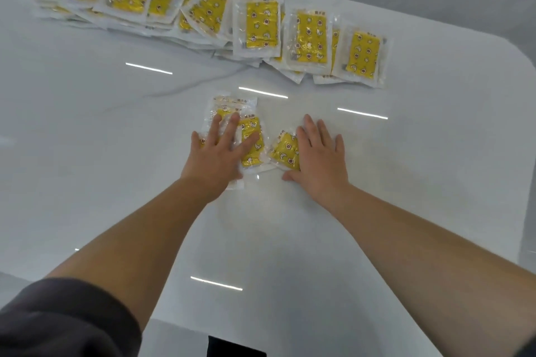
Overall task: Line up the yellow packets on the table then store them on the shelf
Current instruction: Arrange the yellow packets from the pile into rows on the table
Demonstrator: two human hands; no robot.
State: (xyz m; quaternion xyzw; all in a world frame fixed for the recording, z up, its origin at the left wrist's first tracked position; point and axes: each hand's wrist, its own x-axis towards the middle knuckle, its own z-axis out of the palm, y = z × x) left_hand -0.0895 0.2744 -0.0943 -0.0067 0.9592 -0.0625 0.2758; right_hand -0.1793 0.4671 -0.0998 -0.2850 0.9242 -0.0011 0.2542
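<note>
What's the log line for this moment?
left hand flat on near packets | right hand flat on tilted packet | far packet row overlapping

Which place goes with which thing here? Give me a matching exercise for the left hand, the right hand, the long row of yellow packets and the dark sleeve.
Things:
1. left hand
2. right hand
3. long row of yellow packets
4. dark sleeve

Places:
A. far side of the white table, packets overlapping
B. flat on a tilted packet
C. lower left corner of the view
D. flat on a small pile of packets

Pairs: 1-D, 2-B, 3-A, 4-C
</note>
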